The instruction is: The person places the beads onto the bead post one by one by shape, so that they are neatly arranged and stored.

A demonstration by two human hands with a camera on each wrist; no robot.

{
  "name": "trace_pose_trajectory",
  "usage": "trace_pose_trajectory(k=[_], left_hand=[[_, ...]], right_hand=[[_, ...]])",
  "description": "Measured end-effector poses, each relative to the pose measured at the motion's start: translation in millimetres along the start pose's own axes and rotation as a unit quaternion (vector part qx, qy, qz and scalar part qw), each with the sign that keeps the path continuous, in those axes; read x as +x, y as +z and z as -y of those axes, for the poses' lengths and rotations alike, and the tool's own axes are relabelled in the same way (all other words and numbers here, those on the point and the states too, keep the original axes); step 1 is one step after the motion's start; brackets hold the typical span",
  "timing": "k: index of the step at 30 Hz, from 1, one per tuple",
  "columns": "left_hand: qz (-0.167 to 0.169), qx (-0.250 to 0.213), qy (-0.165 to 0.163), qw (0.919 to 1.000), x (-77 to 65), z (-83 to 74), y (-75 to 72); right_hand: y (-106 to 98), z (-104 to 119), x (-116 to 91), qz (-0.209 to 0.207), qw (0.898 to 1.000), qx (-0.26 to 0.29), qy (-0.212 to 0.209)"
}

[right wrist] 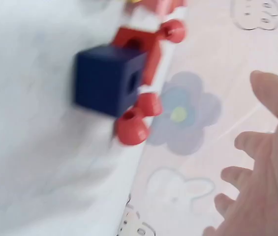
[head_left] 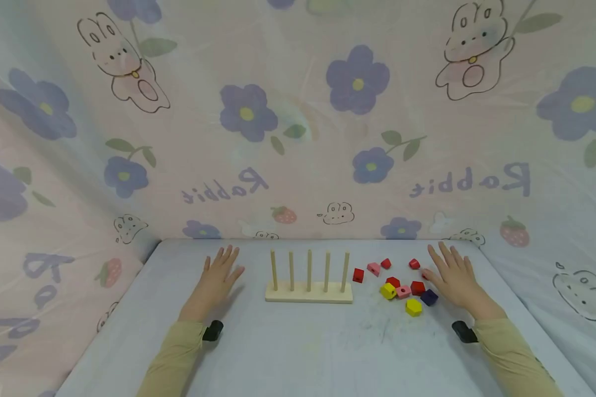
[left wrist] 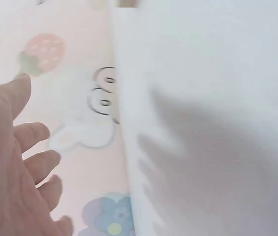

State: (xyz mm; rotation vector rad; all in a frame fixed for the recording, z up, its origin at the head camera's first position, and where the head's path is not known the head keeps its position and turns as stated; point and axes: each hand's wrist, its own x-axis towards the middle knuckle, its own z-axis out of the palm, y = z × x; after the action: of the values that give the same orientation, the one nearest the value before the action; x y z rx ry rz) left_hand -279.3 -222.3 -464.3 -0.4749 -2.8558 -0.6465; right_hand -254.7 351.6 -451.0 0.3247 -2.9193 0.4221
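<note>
My left hand [head_left: 216, 282] hovers with spread fingers over the left part of the table, holding nothing; its shadow falls on the white surface in the left wrist view. To its right stands a wooden peg rack [head_left: 309, 296] with several upright dowels, all bare. On the far right my right hand [head_left: 454, 280] is spread too, its thumb beside the scattered beads. Closest to it are a dark blue cube bead [head_left: 429, 298], a red bead [head_left: 418, 288] and a small red bead [head_left: 414, 264]. In the right wrist view the blue cube [right wrist: 102, 78] shows a hole in one side.
Other beads lie right of the rack: yellow ones [head_left: 414, 307], a pink triangular one [head_left: 373, 268] and a red cube [head_left: 358, 275]. A patterned cloth [head_left: 298, 165] hangs behind the table's back edge. Both wrists carry black straps.
</note>
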Motion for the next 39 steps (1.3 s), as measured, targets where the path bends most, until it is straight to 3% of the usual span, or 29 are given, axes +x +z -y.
trace_pose_trajectory(k=[3,6,10,13,17,19,25,32,39], left_hand=[[0.006,-0.096,-0.015,0.9953,0.9,-2.5,-7.5],[-0.004,-0.185,-0.018,0.9826,1.5,-5.8,-14.3],[-0.013,-0.293,-0.026,0.9556,-0.7,-21.2,-29.5],[-0.006,-0.384,-0.038,0.9226,-1.0,-23.2,-28.8],[0.028,-0.459,-0.054,0.8866,-3.5,-13.4,-8.4],[0.054,-0.469,-0.063,0.879,-7.6,-14.3,-0.2],[0.101,-0.472,-0.06,0.8736,-11.9,-18.3,24.6],[0.098,-0.428,-0.026,0.8981,-5.7,-24.0,40.3],[0.09,-0.42,0.004,0.9032,3.6,-28.5,55.0]], right_hand=[[-7,10,3,0.005,0.998,0.056,-0.002],[-13,18,3,0.01,0.993,0.117,-0.001],[-17,26,0,0.005,0.986,0.165,-0.001],[-14,33,-3,-0.006,0.982,0.188,0.0],[-3,42,-9,-0.015,0.975,0.221,0.0],[4,46,-11,-0.017,0.973,0.228,-0.006],[24,55,-17,-0.003,0.974,0.226,-0.034],[36,63,-15,0.013,0.972,0.223,-0.079],[39,72,-13,0.01,0.979,0.2,-0.05]])
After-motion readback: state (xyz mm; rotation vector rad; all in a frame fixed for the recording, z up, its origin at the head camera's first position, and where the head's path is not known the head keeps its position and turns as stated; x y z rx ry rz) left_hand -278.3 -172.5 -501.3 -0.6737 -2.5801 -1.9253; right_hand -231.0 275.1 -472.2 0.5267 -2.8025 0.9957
